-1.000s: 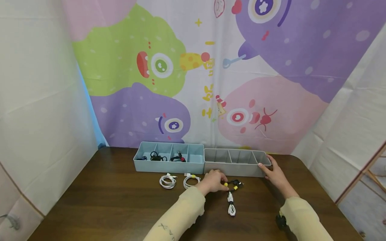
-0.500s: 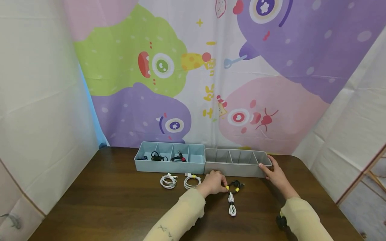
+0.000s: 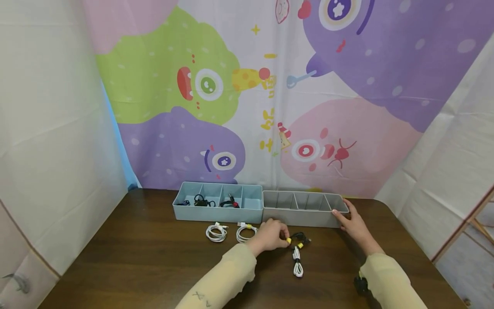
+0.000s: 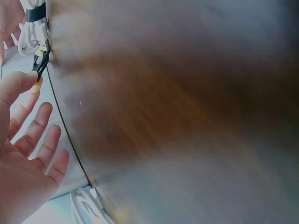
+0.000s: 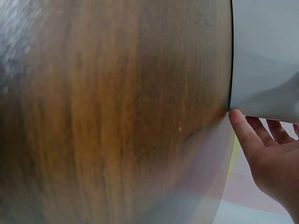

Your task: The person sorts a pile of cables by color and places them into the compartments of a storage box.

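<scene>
My left hand (image 3: 271,235) pinches a looped black cable (image 3: 299,236) by its yellow band, between thumb and index finger. In the left wrist view the other fingers of the left hand (image 4: 35,140) are spread away from the black cable (image 4: 41,64). Just in front lies a white cable bundle (image 3: 297,262) with a black strap. At the right end of the grey divided box (image 3: 299,217), my right hand (image 3: 356,226) holds the corner, thumb at the front and fingers around the end. The right wrist view shows the right hand (image 5: 273,156) against the box's corner.
Left of the grey box stands a blue divided box (image 3: 218,214) with dark cables in three compartments. Two coiled white cables, one plain (image 3: 216,232) and one with a yellow tie (image 3: 245,234), lie before it on the brown table (image 3: 127,257). A printed curtain (image 3: 254,107) hangs behind.
The left hand keeps its pinch on the black cable, which shifts slightly by the yellow bands. The left forearm has moved a little left. The right hand stays at the grey box.
</scene>
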{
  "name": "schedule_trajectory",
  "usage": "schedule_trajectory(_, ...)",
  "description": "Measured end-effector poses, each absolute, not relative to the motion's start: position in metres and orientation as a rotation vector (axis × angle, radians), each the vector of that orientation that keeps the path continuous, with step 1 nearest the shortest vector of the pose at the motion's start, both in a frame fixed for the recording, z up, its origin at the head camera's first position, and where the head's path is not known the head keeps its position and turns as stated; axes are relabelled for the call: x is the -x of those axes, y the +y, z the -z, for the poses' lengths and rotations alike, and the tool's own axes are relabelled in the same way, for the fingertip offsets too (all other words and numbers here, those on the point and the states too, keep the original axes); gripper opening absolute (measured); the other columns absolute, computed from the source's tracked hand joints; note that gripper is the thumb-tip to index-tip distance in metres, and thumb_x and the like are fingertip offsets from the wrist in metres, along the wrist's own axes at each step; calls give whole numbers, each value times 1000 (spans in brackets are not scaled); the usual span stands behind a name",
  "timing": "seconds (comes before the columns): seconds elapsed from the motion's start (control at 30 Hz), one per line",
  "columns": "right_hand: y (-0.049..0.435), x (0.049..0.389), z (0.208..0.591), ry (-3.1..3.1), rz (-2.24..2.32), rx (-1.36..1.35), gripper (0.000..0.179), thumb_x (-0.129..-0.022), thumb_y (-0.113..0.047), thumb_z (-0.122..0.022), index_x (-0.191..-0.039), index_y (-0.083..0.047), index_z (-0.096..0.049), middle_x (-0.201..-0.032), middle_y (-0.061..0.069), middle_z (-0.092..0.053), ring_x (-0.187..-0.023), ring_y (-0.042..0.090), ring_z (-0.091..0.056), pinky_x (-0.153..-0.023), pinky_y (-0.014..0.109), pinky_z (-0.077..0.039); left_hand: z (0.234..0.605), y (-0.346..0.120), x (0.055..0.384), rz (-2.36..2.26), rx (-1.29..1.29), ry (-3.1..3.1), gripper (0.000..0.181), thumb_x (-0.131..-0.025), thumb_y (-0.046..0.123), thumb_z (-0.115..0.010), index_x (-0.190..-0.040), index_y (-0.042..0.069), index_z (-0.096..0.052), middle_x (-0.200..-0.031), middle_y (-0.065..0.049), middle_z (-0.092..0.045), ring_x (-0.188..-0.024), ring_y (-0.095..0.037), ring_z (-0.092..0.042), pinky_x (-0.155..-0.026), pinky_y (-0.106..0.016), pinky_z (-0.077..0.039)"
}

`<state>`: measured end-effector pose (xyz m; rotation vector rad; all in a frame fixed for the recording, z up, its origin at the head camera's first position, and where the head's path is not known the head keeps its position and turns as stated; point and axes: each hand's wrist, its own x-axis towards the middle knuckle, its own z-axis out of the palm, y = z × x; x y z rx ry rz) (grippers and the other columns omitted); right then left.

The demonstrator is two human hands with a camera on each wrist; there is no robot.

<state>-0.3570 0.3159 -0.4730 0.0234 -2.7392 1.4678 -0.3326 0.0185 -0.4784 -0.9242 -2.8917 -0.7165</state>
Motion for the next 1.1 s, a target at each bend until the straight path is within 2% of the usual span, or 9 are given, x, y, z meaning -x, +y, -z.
schedule_trajectory(0.27, 317, 358, 474, -2743, -1469, -17, 79, -96, -42, -50, -151, -7, -5, -139, 35, -32, -118, 43, -45, -86, 45, -50, 474, 11, 330, 669, 1032, -2803, 13, -77, 27, -75, -79, 21, -65, -77, 11, -57, -79, -7, -45, -70, -25, -33)
schedule_trajectory(0.5, 317, 358, 474, -2744, -1470, -10, 79, -96, -43, -50, -151, -7, -5, -138, 35, -32, -118, 43, -46, -87, 46, -50, 470, 6, 325, 580, 1130, -2750, 12, -76, 27, -74, -81, 23, -63, -83, 9, -61, -80, -6, -44, -73, -25, -32)
schedule_trajectory(0.83, 317, 358, 475, -2746, -1470, -14, 79, -96, -42, -49, -151, -7, -4, -141, 35, -29, -118, 43, -45, -86, 45, -50, 465, -4, 316, 498, 1172, -2712, 13, -78, 28, -74, -81, 25, -62, -84, 12, -58, -83, -5, -44, -76, -24, -33)
schedule_trajectory(1.1, 318, 359, 476, -2748, -1465, -20, 81, -96, -45, -49, -151, -7, -5, -143, 35, -25, -120, 44, -43, -87, 46, -50, 462, -13, 312, 446, 1172, -2660, 13, -76, 28, -73, -80, 25, -61, -84, 12, -59, -82, -6, -44, -71, -23, -32)
